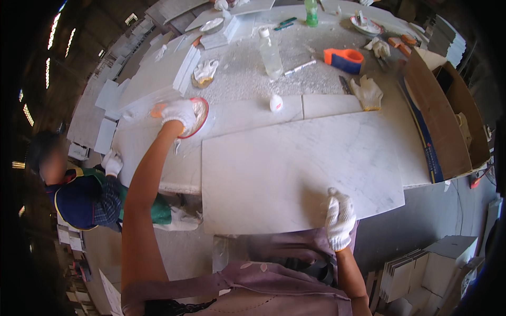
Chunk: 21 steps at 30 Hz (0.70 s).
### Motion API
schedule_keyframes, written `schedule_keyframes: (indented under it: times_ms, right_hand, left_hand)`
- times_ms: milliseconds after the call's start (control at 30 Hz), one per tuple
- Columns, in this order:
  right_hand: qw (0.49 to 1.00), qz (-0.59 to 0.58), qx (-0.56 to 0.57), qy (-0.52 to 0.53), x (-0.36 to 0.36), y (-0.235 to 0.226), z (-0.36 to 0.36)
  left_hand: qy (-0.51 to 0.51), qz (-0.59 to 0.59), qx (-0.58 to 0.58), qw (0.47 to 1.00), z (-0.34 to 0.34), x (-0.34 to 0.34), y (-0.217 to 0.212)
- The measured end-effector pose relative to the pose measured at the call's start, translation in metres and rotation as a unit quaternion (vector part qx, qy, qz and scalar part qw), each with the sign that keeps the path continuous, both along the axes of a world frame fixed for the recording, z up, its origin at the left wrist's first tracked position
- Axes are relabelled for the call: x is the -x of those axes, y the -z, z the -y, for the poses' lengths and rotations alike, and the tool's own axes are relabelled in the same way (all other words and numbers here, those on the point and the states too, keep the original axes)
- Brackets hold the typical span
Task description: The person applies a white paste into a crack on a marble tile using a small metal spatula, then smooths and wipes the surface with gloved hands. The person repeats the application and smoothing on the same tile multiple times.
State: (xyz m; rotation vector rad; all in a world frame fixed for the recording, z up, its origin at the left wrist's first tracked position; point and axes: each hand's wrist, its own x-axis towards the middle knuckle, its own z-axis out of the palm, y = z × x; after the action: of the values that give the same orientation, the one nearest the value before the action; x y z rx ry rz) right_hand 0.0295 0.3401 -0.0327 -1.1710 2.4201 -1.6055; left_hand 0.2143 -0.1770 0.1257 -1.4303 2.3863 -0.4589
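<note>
My left hand (178, 114), in a white knit glove, is closed above a red-rimmed plate (202, 124) of white paste. A blurred orange piece (157, 109) shows beside its fingers; its kind is unclear. My right hand (340, 218), gloved likewise, is over the near edge of a large white marble-like slab (284, 168). Its fingers are curled and pressed together; anything inside them is hidden. The slab lies flat, its near edge jutting out over the table front. A small white round container (275, 103) stands behind the slab.
Stacked slabs (153, 79) occupy the left. Behind are a clear bottle (270, 55), an orange-and-blue tape roll (343, 60) and loose gloves (368, 94). An open cardboard box (443, 121) stands right. A co-worker (84, 195) is at the left, a gloved hand (112, 163) by the table edge.
</note>
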Motion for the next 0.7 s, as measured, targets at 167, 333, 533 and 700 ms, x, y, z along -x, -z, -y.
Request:
schedule_keyframes:
  times_ms: [167, 333, 533, 700]
  right_hand:
    - [0.999, -0.031, -0.006, -0.001, -0.004, -0.012, 0.003]
    - [0.999, -0.034, 0.029, 0.008, 0.001, -0.016, 0.004]
    - [0.993, -0.087, -0.074, -0.033, -0.020, -0.043, 0.034]
    - [0.894, -0.161, -0.166, -0.384, -0.067, -0.046, 0.097]
  left_hand:
    - [0.010, 0.007, -0.003, 1.000, 0.036, 0.010, 0.051]
    - [-0.025, -0.072, -0.030, 0.997, -0.005, 0.024, 0.036]
    - [0.177, -0.216, 0.082, 0.957, -0.114, 0.031, -0.007]
    - [0.317, -0.243, -0.001, 0.917, -0.187, 0.038, 0.033]
